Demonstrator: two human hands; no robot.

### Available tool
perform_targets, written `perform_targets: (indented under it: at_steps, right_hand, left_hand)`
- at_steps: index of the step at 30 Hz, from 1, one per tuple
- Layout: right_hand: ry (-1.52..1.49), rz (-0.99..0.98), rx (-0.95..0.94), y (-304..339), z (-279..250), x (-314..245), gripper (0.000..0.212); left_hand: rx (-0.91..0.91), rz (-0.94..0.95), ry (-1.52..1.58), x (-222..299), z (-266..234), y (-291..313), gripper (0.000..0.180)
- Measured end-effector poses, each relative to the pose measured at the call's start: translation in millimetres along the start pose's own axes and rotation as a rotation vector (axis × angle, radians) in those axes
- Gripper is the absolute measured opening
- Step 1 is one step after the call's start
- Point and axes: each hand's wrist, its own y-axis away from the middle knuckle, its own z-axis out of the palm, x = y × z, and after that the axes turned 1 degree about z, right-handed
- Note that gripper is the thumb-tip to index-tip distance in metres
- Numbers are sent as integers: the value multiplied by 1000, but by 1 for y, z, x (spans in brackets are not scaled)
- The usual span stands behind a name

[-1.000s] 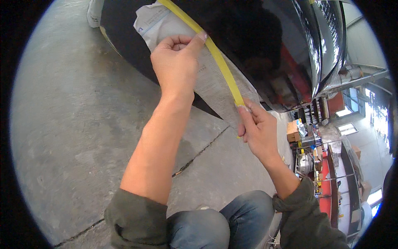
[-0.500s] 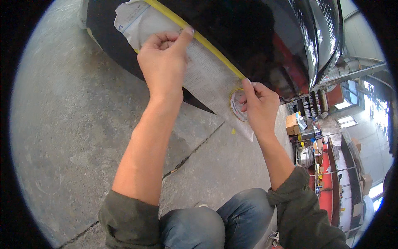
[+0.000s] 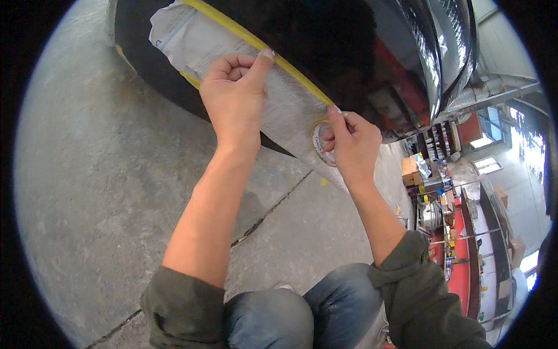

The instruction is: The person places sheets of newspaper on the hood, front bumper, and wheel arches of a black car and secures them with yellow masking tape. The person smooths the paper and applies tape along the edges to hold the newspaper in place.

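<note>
A yellow strip of masking tape (image 3: 229,24) runs slantwise along the upper edge of a printed sheet of masking paper (image 3: 192,47), against a glossy black car body panel (image 3: 325,43). My left hand (image 3: 235,96) is closed, its thumb tip on the tape and its fingers curled over the paper. Farther down the strip, my right hand (image 3: 356,142) pinches the tape between thumb and forefinger. Beside its curled fingers sits a tape roll (image 3: 318,142) with a yellow rim, partly hidden by them. The paper's lower corner lies partly behind my right hand.
A headlight (image 3: 427,52) is at the upper right of the panel. Below the paper is a dark lower trim (image 3: 157,72), above a cracked concrete floor (image 3: 128,186). Shelves with boxes (image 3: 411,170) and red panels (image 3: 459,267) stand at the right.
My hands are slightly closer together along the tape. The right hand and the roll have shifted left; the left hand has moved a little down and right. The whole view has shifted slightly.
</note>
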Motion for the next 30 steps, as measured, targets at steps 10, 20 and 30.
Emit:
perform_targets:
  at_steps: [10, 20, 30]
  right_hand:
    - [-31, 68, -60, -2, 0, -6, 33]
    - [-110, 173, -279, 55, -28, 12, 26]
    - [-12, 129, -89, 3, -30, 32, 32]
  left_hand:
    - [-69, -76, -113, -34, 17, 29, 23]
    - [-57, -38, -75, -33, 16, 30, 24]
    - [-58, -16, -97, -30, 15, 30, 26]
